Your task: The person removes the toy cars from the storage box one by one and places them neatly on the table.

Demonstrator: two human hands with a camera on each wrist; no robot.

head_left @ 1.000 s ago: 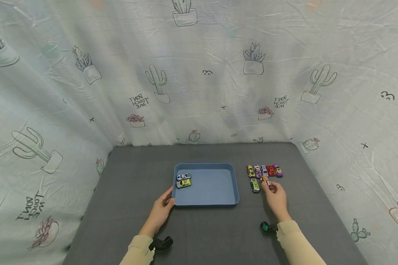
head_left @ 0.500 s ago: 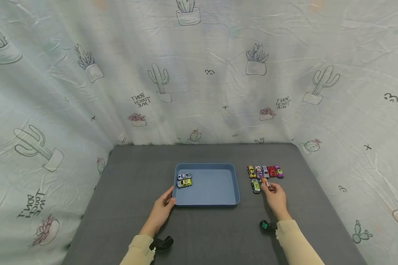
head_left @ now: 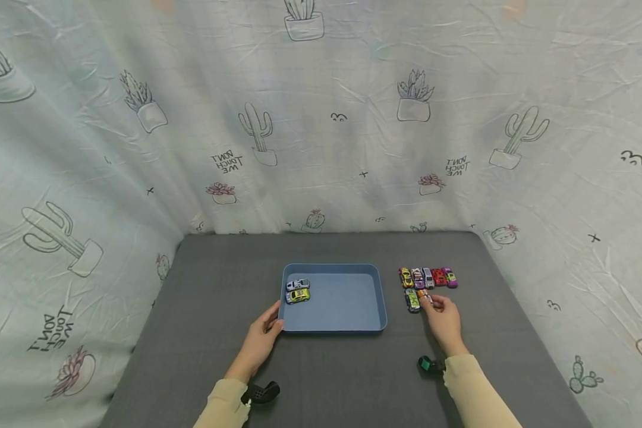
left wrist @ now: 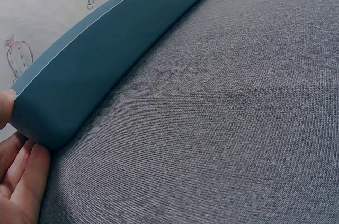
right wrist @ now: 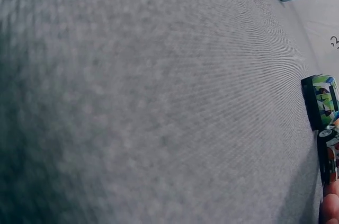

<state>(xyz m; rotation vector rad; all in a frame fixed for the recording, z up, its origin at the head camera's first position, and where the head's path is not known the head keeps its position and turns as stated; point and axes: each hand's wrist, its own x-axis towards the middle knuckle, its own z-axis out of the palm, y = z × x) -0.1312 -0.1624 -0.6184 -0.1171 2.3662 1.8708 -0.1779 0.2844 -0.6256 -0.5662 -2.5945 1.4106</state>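
Observation:
A blue tray [head_left: 348,328] lies on the grey table, with a silver toy car [head_left: 298,285] and a yellow toy car [head_left: 298,295] side by side at its left. My left hand [head_left: 262,336] grips the tray's front left corner; in the left wrist view the thumb [left wrist: 6,108] is at the rim. To the right of the tray, my right hand [head_left: 445,324] holds an orange-and-white toy car [head_left: 425,294], partly hidden by the fingers. It sits right beside a green toy car [head_left: 412,301]; both show at the right edge of the right wrist view.
Behind the right hand stands a tight row of several toy cars: a yellow one [head_left: 405,277] at the left, a red one [head_left: 438,277] and a purple one [head_left: 450,277] at the right. A cactus-print curtain [head_left: 321,137] hangs behind the table [head_left: 214,285].
My right hand has brought the orange-and-white toy car down and in line beside the green one; it was tilted near the back row. The left hand stays at the tray corner.

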